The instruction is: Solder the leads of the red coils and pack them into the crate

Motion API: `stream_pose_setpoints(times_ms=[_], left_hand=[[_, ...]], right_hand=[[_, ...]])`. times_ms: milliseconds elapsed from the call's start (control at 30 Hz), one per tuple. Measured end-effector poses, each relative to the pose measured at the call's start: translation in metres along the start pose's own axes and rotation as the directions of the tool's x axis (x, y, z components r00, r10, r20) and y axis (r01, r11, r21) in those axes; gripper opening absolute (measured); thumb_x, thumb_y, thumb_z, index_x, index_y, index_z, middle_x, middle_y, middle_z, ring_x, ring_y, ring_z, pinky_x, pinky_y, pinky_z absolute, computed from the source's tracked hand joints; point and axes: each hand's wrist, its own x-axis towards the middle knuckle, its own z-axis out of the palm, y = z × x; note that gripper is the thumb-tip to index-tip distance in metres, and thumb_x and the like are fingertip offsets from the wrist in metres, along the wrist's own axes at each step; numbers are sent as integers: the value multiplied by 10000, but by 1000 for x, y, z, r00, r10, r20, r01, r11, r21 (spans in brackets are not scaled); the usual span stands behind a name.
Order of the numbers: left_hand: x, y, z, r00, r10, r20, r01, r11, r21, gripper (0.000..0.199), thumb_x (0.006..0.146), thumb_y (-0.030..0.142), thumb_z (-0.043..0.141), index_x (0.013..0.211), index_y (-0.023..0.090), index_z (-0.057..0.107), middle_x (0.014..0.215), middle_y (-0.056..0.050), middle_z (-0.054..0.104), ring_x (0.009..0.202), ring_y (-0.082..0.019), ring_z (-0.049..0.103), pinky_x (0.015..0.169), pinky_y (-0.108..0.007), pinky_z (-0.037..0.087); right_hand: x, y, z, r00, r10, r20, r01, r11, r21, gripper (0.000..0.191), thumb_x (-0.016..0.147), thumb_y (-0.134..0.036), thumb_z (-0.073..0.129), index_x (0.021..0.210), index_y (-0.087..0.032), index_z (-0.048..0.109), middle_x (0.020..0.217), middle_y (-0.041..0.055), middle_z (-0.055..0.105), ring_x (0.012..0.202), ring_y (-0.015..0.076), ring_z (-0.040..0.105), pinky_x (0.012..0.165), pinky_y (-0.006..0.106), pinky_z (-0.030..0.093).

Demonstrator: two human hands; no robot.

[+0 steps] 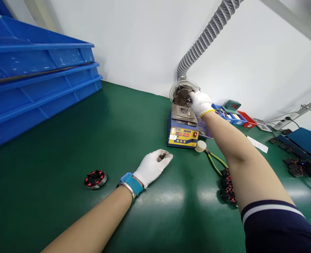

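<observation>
My left hand (154,166), in a white glove, rests low over the green table with thumb and fingers pinched together; whatever lies between them is too small to name. My right hand (199,102), also gloved, reaches over the blue and yellow solder pot (183,136), in front of the round fume hood (181,94). Its fingers are closed around something dark that is mostly hidden. Left of my left hand, a ring-shaped motor stator (95,179) with red and black windings lies on the table. A round cream-coloured block (200,146) stands beside the pot.
Stacked blue crates (39,80) fill the left side. Green-handled pliers (215,162) and several stators (228,191) lie by my right forearm. A grey duct (208,37) rises from the hood. Small bins (246,119), a calculator (263,125) and a blue device (306,142) stand at right.
</observation>
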Motion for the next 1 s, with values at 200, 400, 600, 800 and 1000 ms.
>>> stream_pose_setpoints(times_ms=[200,400,600,800,1000], left_hand=[[5,-6,3,993,12,-118,-25,994,-110,541,797,459,629,1226,134,569,1000,-78,685,826,-154,626,785,-270,492],[0,-3,4,961,161,-223,-164,986,4,635,862,391,556,1416,139,375,1197,-113,630,825,-152,646,791,-275,516],[-3,-3,-3,928,170,-333,-147,985,92,583,908,350,456,1419,91,349,1211,-163,625,1036,-239,638,907,-338,501],[2,-10,-3,937,183,-297,-160,982,100,627,911,365,438,1465,107,294,1314,-142,566,1118,-238,600,936,-325,492],[1,-5,1,968,123,-218,-100,988,115,811,845,377,569,1510,169,154,1340,-129,548,881,-173,659,852,-305,522]], right_hand=[[-30,-14,-11,991,99,-92,-49,898,438,478,766,-431,660,1201,-238,612,1091,60,655,1031,283,604,895,450,490],[-101,-80,-4,996,10,89,-74,648,758,582,762,-479,641,1286,-242,552,1046,24,692,986,239,645,911,407,509],[-149,-111,-13,880,-230,415,-255,509,822,555,738,-558,657,1213,-281,579,1038,55,695,991,274,651,886,409,529],[-148,-96,0,713,-356,604,-616,92,782,275,835,-470,591,848,-196,579,652,17,647,623,135,647,638,258,565],[-130,-78,5,883,-178,434,-360,336,870,475,704,-298,713,1161,-238,595,926,10,710,778,161,673,704,281,575]])
